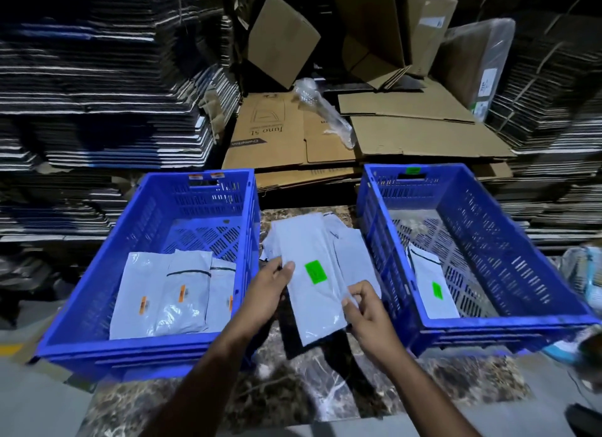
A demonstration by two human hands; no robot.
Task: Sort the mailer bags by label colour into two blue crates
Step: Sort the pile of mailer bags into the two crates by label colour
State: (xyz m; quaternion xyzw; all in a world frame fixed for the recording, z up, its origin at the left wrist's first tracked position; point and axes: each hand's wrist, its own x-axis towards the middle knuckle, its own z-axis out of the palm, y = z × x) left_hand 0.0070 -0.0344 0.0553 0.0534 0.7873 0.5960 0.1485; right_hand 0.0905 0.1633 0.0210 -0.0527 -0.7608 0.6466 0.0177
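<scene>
The sort is partly done. The left crate [153, 260] holds three mailers with orange labels [183, 294] lying side by side on its near floor, and the right crate [472, 251] holds one mailer with a green label [437, 290] against its near left wall. Between the crates, on the marbled surface [260, 400], a small pile of unsorted mailers [345, 241] waits (how many, I cannot tell, since they overlap).

The mailer in hand [317, 293] shows a green label [315, 272] facing up. The left hand [267, 296] holds its left edge, thumb on top near the upper corner. The right hand [368, 309] pinches its right edge between thumb and curled fingers, so each grip is clamped on the same bag, which lies lifted just above the pile. By its colour it likely belongs in the right crate, just beside the right hand.
</scene>
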